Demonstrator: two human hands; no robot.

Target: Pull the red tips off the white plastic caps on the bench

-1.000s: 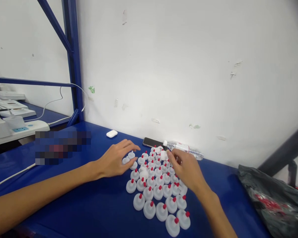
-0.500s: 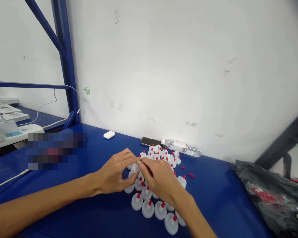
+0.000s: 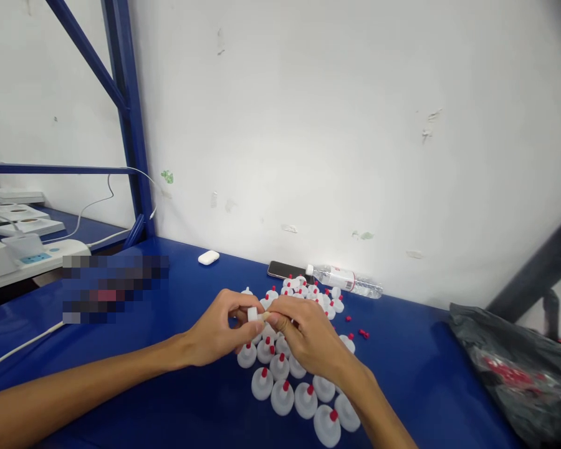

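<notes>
So our hands have come together and lifted: left hand (image 3: 215, 333) and right hand (image 3: 308, 340) now pinch one white cap (image 3: 253, 314) in the fingers, just above the capped rows (image 3: 290, 386) on the counter (image 3: 191, 399).

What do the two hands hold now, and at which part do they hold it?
Both the left hand and the right hand pinch one small white cap between fingertips, at its sides, above the other caps.

A small assembly workshop: a blue worktop (image 3: 191, 399) set in a blue steel frame (image 3: 128, 118) against a scuffed white wall (image 3: 355, 125), rows of identical white caps (image 3: 299, 386) laid out.
</notes>
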